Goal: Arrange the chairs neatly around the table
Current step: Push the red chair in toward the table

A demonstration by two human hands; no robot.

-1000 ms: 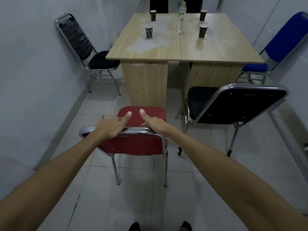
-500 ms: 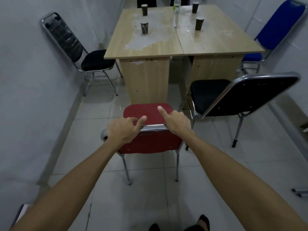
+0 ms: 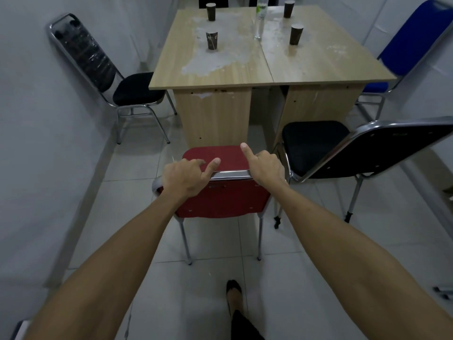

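Observation:
A red chair [image 3: 220, 200] with a chrome frame stands in front of me, its seat facing the wooden table [image 3: 245, 69]. My left hand [image 3: 186, 175] grips the left part of its top rail. My right hand [image 3: 263, 165] grips the right part, thumb raised. A black chair [image 3: 343, 148] stands just to the right, turned at an angle to the table. Another black chair [image 3: 115, 77] sits against the left wall. A blue chair [image 3: 411, 45] stands by the table's right side.
Several dark paper cups [image 3: 212, 40] and a clear water bottle [image 3: 260, 18] stand on the table. White walls close in on the left and right. The floor is pale tile. My foot [image 3: 234, 293] shows on the floor behind the red chair.
The red chair has moved forward and to the right, closer to the table and the angled black chair. Both hands have closed around its top rail. I have stepped forward.

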